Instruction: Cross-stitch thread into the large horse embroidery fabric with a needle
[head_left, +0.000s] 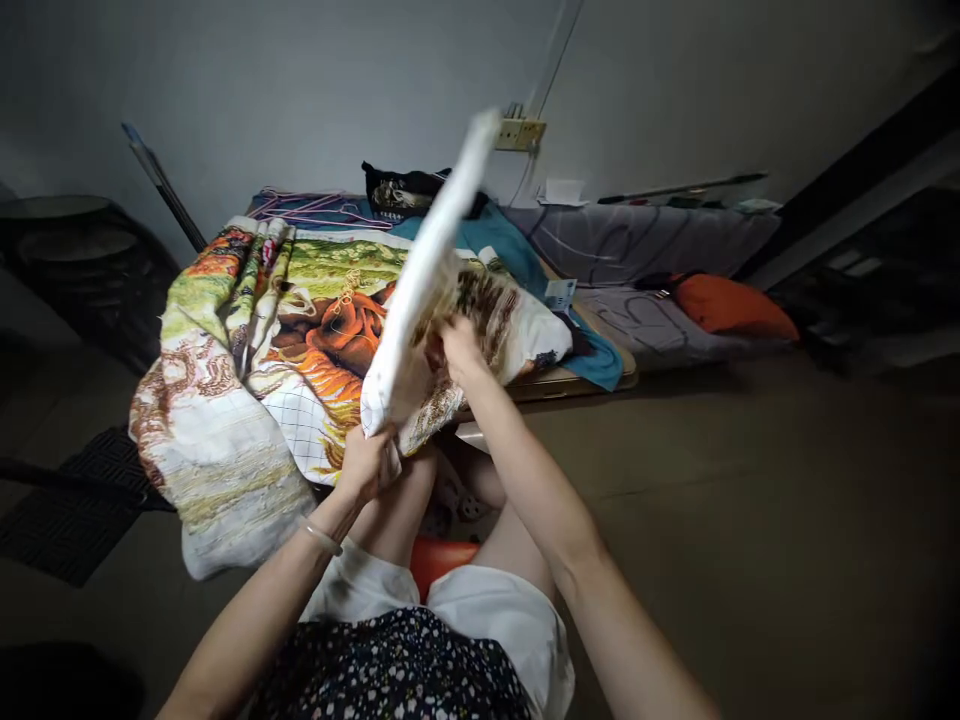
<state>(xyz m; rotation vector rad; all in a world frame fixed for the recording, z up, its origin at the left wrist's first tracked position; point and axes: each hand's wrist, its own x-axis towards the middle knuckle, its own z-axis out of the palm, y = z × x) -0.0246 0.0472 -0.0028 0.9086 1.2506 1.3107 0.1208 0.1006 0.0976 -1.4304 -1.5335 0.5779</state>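
Embroidered cloth [345, 330], coarsely stitched, drapes a low table [628, 374] beside a grey wall [262, 90]; left fingers [384, 442] clench its white edge [420, 260]; right fingers [452, 338] touch it, grip unclear.

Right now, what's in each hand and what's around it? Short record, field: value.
left_hand: left hand closed on the near edge of the cross-stitch cloth; bangle on that wrist
right_hand: right hand against the cloth, fingers partly hidden, grip unclear
cloth_state: bunched, white edge raised and motion-blurred; orange-brown flower stitched, grid lines on a white patch
on_cloth: loose yellowish thread over the flower
behind: pink hangers, black printed bag
wall: socket
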